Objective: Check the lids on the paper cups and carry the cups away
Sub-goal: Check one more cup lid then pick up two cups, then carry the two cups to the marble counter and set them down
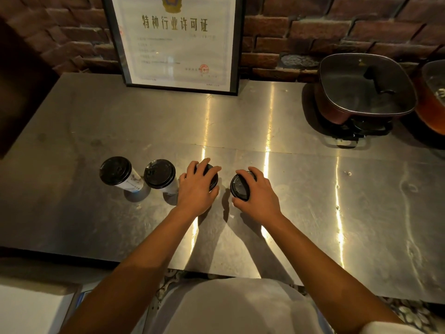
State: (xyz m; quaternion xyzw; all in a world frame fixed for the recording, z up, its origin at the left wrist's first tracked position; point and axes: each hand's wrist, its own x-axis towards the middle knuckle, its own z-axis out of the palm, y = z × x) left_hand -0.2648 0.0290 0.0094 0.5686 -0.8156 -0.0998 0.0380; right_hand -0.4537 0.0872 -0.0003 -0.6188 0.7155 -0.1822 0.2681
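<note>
1. Now four paper cups stand in a row on the steel tabletop [313, 189], each capped with a black plastic lid.
2. Far-left cup [119, 174] shows a white printed wall; its lid sits flat; second cup [160, 175] stands just beside it, its lid's tab raised.
3. Left hand [197, 189] lies over the third cup [213, 179], fingers spread across the lid; its grip is closed on that cup from above.
4. Right hand [258, 196] wraps the fourth cup [240, 188]; thumb and fingers clamp the lid's rim; the lid's face shows.
5. Behind, a framed certificate [175, 42] leans on the brick wall [337, 27]; a lidded pot [363, 88] sits far right.
</note>
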